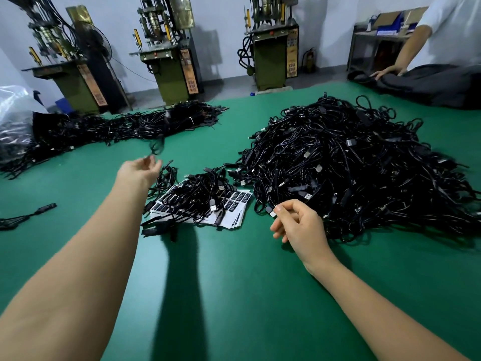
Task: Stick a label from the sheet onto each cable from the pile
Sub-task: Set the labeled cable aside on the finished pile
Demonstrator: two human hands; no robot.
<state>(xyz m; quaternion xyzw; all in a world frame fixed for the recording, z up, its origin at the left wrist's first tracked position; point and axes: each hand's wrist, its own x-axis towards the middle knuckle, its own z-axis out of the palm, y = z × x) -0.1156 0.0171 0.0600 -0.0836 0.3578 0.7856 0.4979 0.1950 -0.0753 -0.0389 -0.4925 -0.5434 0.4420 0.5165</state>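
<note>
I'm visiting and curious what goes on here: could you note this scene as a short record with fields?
surface: green table
big pile: black cables, right
label sheets: centre, partly under a few cables
far row: more cables, left
left hand: stretched out, blurred cable just beyond it
right hand: fingers curled at the big pile's edge

A: Where does the camera sit?

B: On the person's head, above the near edge of the green table [234, 295], looking forward and down across it.

A: How near is it?

B: Near enough that both forearms enter from the bottom corners; the left hand [139, 169] and right hand [299, 225] reach out over the table.

A: How far does it see?

B: It is wide-angle. Beyond the table's far edge stand the machines [169, 53] against the wall, bowed by the lens.

A: A second view?

B: No, only this one.
</note>
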